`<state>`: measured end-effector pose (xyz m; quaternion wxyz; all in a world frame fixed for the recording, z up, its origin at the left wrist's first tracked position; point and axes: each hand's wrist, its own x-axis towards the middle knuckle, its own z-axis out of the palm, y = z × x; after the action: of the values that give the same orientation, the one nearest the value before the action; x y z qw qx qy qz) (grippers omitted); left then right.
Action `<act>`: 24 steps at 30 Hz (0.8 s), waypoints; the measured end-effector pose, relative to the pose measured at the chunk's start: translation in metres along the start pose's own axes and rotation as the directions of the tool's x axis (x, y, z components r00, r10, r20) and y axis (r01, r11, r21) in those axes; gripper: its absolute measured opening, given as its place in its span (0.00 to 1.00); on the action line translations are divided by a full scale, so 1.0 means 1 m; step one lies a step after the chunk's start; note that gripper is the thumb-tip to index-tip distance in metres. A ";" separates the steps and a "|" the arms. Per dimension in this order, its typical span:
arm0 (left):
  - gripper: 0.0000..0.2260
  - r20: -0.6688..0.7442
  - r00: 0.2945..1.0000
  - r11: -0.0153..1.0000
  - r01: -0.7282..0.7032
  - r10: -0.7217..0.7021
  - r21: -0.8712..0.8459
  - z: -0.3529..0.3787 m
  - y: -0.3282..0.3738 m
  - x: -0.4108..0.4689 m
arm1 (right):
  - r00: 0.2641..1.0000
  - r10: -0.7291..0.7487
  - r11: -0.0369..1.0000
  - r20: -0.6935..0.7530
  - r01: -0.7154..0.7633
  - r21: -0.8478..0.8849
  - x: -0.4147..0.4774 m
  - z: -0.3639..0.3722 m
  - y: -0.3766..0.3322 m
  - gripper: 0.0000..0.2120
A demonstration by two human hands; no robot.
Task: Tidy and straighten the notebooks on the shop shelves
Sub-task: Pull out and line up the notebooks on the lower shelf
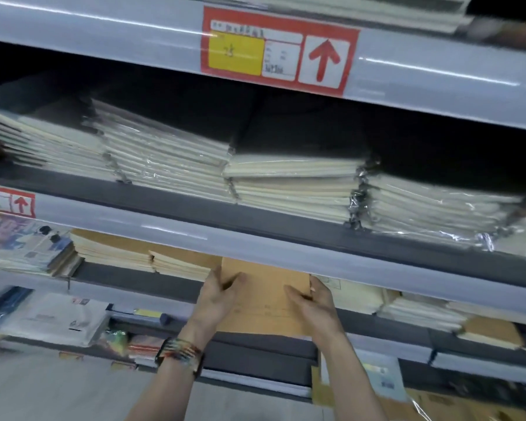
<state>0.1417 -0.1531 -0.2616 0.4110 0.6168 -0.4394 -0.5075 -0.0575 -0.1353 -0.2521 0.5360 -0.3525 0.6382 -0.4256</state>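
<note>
A stack of brown kraft-cover notebooks sticks out over the front edge of a lower shelf. My left hand grips the stack's left side, thumb on top of the cover. On the right side my right hand holds the stack the same way, thumb lying on the cover and fingers around the edge. To the left lie more brown notebook stacks. Cream notebooks sit to the right on the same shelf.
The shelf above carries several plastic-wrapped stacks of cream notebooks; its front rail overhangs my hands. A red price label with an arrow is on the top rail. Envelopes and packets lie lower left, wrapped items lower right.
</note>
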 end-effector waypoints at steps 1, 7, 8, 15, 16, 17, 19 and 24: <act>0.09 0.012 1.000 1.000 0.001 -0.001 0.008 0.001 0.002 0.002 | 1.000 -0.003 1.000 -0.029 0.004 0.025 0.004 -0.002 -0.001 0.11; 0.16 0.021 0.999 1.000 0.029 -0.029 -0.005 -0.016 0.005 0.018 | 0.988 0.038 0.994 -0.148 -0.022 0.109 0.023 0.008 -0.006 0.11; 0.16 0.014 0.999 0.999 0.041 -0.040 -0.014 -0.020 0.004 0.019 | 0.987 0.025 0.994 -0.162 -0.006 0.113 0.025 0.011 -0.007 0.13; 0.12 -0.065 0.997 0.999 -0.031 0.034 0.044 -0.047 0.000 0.019 | 0.967 -0.003 0.994 -0.255 -0.024 -0.104 0.028 0.018 -0.009 0.10; 0.10 -0.069 0.996 0.998 -0.046 0.049 0.037 -0.049 0.000 0.019 | 0.964 -0.019 0.992 -0.265 -0.015 -0.124 0.029 0.018 -0.008 0.10; 0.09 -0.076 0.995 0.998 -0.064 0.066 0.027 -0.050 -0.001 0.019 | 0.960 -0.039 0.993 -0.277 0.006 -0.120 0.028 0.018 -0.006 0.10; 0.08 -0.090 0.992 0.996 -0.085 0.086 0.013 -0.051 -0.006 0.019 | 0.944 -0.070 0.995 -0.321 0.041 -0.096 0.026 0.018 -0.002 0.07; 0.08 -0.105 0.991 0.996 -0.085 0.081 -0.027 -0.048 -0.019 0.017 | 0.850 -0.121 0.992 -0.512 0.114 -0.044 0.004 0.011 0.015 0.11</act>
<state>0.1926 -0.1608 -0.2772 0.4637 0.6169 -0.4347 -0.4642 -0.0477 -0.1353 -0.2680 0.3172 -0.2677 0.7379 -0.5321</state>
